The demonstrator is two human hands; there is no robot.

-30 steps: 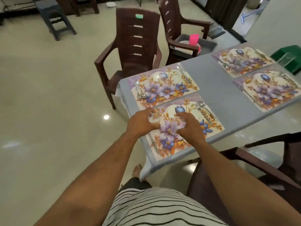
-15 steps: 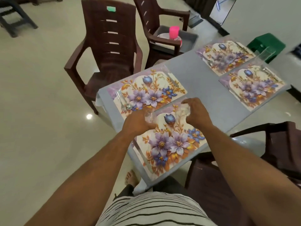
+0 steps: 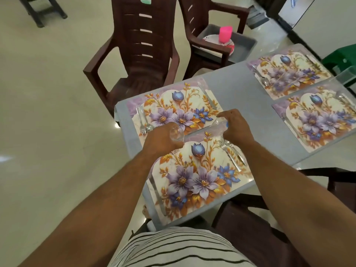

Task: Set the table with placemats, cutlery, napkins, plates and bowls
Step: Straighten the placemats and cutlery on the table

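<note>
**A clear glass in each hand**

Left hand curls round a clear glass — right hand grips another glass. Both are above the far edge of the nearest floral placemat, beside its fork.

camera setup: single head view

i have one view only, worn on the person's head, wide-angle, looking forward and steeply down. both forearms enter from the bottom edge, with the striped shirt directly below the lens. the near placemat sits close under the camera; the grey table runs off toward upper right. frame edges bow visibly. no second view to overlap.
</note>
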